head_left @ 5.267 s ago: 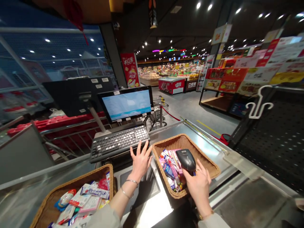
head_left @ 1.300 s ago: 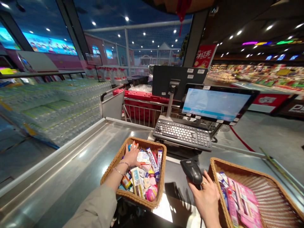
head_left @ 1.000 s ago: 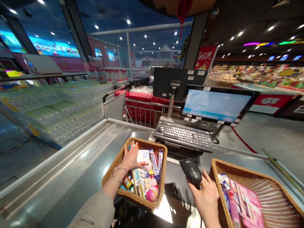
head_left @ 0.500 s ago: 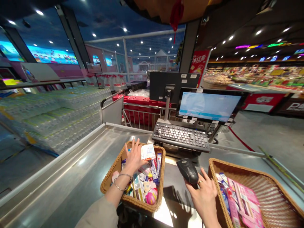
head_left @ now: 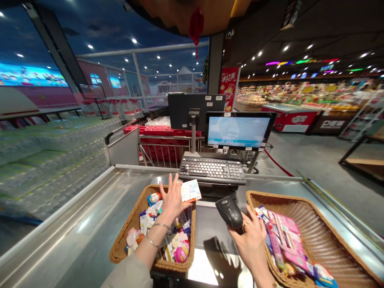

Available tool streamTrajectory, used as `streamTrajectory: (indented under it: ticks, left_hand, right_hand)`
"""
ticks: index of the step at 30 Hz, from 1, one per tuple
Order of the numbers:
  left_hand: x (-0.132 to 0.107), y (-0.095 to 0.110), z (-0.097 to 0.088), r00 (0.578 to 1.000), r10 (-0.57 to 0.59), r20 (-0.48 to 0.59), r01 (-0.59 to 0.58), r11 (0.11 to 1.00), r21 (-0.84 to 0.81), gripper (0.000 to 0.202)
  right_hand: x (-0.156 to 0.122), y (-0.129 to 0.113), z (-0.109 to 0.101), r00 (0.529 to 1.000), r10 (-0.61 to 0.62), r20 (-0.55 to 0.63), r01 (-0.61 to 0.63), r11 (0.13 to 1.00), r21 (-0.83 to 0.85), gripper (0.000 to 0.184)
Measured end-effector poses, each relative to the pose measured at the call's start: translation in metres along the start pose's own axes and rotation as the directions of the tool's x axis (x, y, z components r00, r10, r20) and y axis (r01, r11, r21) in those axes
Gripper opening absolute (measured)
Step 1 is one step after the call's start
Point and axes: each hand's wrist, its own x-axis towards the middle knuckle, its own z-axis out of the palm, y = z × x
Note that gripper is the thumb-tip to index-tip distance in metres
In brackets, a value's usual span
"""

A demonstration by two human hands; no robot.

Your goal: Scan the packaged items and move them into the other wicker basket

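Note:
My left hand (head_left: 173, 199) is over the left wicker basket (head_left: 127, 224), gripping a small white and orange box (head_left: 191, 191) between thumb and fingers. Beneath it the basket holds mixed packaged snacks, among them a pink round container (head_left: 181, 253) and a blue and orange wrapped item (head_left: 154, 198). A black barcode scanner (head_left: 229, 212) is held in my right hand (head_left: 250, 240), its head turned up and left toward the box but apart from it. Beside that hand, the right wicker basket (head_left: 318, 216) contains a pink flat package (head_left: 286, 236) and several other packets.
A black keyboard (head_left: 213, 169) and a lit monitor (head_left: 238, 131) stand behind the metal counter (head_left: 90, 212). A second monitor (head_left: 196, 112) shows its back. Stacked bottled drinks (head_left: 57, 160) rise at the left, and a red freezer (head_left: 289, 118) stands far right.
The view has swung right. The box in my left hand has moved right, closer to the scanner, past the left basket's rim. Both hands keep their holds.

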Motion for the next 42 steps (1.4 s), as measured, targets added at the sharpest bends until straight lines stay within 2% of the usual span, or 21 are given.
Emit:
streamTrajectory:
  ticks: [16,22,42]
  left_hand:
    - [0.011,0.044,0.011,0.995,0.091,-0.048,-0.094,0.994,-0.054,0.075]
    - [0.014,0.055,0.008,0.994,0.101,-0.041,-0.103,0.993,-0.061,0.075]
    - [0.017,0.068,0.01,0.993,0.113,-0.03,-0.115,0.99,-0.076,0.075]
  right_hand:
    - [-0.007,0.002,-0.018,0.997,0.026,0.072,-0.024,0.999,-0.027,0.019]
    - [-0.01,0.0,-0.025,0.994,0.035,0.102,-0.03,0.998,-0.049,0.019]
    - [-0.018,0.003,-0.032,0.996,0.009,0.093,-0.003,0.998,-0.063,0.024]
